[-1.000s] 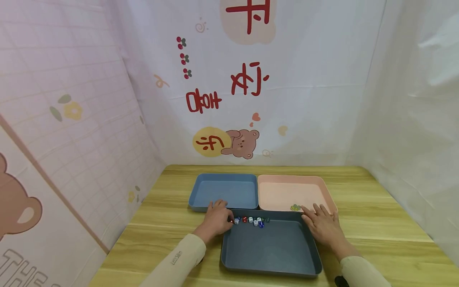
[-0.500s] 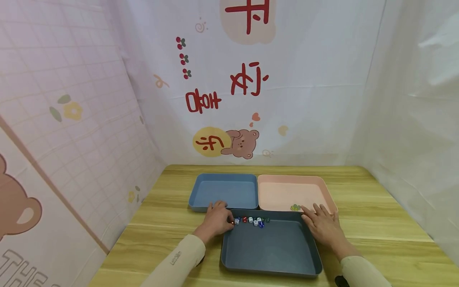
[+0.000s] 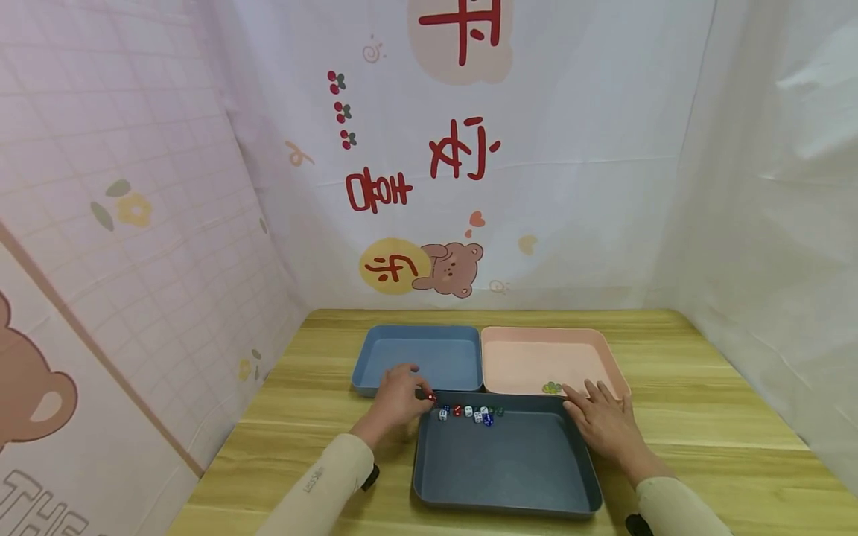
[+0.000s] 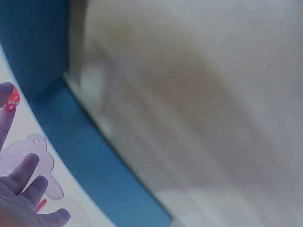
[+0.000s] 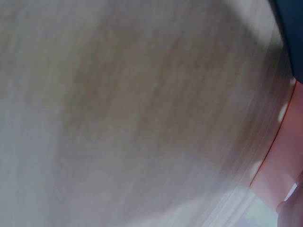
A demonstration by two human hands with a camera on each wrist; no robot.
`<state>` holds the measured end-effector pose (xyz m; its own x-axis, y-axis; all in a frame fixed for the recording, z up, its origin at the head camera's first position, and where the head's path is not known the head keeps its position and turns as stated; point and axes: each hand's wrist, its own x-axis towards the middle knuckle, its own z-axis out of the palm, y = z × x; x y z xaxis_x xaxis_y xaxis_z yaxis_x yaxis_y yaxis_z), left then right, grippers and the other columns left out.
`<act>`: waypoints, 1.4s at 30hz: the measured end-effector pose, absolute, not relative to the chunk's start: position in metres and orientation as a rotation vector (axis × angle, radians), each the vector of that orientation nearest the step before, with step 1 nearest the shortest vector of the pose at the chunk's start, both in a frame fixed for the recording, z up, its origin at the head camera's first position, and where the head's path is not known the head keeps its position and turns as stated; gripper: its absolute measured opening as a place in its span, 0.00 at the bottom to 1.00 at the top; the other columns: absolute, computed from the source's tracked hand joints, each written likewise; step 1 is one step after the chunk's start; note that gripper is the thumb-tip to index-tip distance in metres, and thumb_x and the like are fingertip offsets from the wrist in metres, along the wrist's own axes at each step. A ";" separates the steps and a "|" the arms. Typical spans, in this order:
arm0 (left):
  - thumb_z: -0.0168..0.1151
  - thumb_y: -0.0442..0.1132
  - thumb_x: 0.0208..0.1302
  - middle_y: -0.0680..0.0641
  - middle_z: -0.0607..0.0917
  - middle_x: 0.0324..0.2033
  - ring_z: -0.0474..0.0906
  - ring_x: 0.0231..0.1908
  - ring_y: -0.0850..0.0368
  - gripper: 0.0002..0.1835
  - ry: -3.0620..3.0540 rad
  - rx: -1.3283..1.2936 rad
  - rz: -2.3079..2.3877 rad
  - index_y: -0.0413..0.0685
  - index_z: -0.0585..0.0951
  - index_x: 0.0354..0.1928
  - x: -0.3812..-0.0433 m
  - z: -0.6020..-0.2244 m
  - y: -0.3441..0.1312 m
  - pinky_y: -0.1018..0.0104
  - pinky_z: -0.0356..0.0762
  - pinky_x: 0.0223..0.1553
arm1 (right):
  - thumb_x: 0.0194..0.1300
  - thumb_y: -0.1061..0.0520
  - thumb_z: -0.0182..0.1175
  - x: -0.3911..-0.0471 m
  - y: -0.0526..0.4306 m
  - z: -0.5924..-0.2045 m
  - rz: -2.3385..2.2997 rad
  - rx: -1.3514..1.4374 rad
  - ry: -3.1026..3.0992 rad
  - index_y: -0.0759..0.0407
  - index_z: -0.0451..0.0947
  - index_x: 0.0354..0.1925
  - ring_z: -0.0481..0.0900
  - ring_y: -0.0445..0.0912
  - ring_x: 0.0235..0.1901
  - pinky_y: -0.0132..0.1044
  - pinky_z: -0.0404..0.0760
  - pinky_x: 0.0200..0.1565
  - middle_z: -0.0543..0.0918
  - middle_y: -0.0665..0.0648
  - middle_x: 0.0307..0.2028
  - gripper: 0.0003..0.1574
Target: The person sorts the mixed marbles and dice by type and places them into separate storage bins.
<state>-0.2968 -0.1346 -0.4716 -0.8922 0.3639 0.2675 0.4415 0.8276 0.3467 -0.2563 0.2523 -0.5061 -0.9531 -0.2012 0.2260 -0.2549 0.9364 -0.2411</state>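
Note:
My left hand [image 3: 398, 394] pinches a red die [image 4: 13, 98] with white pips between thumb and finger, above the back left corner of the dark grey tray [image 3: 506, 469]. Its other fingers spread apart in the left wrist view. Several dice lie along that tray's back wall, among them a red die [image 3: 457, 411], a white die [image 3: 468, 411] and a blue die [image 3: 488, 420]. My right hand [image 3: 603, 420] rests, fingers extended, at the tray's back right corner and over the front rim of the pink tray [image 3: 543, 350].
A blue tray [image 3: 425, 353] stands behind the dark one, side by side with the pink tray. Small green and yellow pieces [image 3: 553, 387] show near the pink tray's front. All stand on a wood-grain table [image 3: 710, 424], with a printed white curtain [image 3: 570, 186] behind.
My left hand has lifted the red die from the dark grey tray's back left corner and moved slightly up and back toward the blue tray. The right hand has stayed in place.

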 end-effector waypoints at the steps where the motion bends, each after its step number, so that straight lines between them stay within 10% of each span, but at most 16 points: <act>1: 0.74 0.42 0.56 0.36 0.78 0.57 0.71 0.60 0.37 0.03 -2.825 -0.614 -0.607 0.54 0.88 0.30 -0.300 -0.469 -0.135 0.34 0.61 0.61 | 0.78 0.42 0.46 -0.256 0.253 -0.506 0.398 0.344 -2.897 0.53 0.73 0.67 0.58 0.73 0.67 0.80 0.47 0.58 0.67 0.75 0.66 0.29; 31: 0.69 0.42 0.62 0.39 0.78 0.57 0.65 0.64 0.37 0.06 -2.931 -0.148 -0.423 0.52 0.86 0.28 -0.387 -0.455 -0.151 0.28 0.45 0.66 | 0.77 0.43 0.48 -0.256 0.249 -0.508 0.408 0.343 -2.887 0.53 0.73 0.68 0.59 0.72 0.68 0.78 0.48 0.60 0.67 0.73 0.67 0.29; 42: 0.69 0.46 0.64 0.37 0.74 0.63 0.65 0.65 0.36 0.24 -2.897 -0.060 -0.531 0.49 0.81 0.61 -0.392 -0.466 -0.149 0.30 0.46 0.67 | 0.78 0.42 0.47 -0.256 0.254 -0.507 0.396 0.328 -2.900 0.53 0.73 0.68 0.59 0.71 0.68 0.78 0.48 0.60 0.67 0.73 0.67 0.29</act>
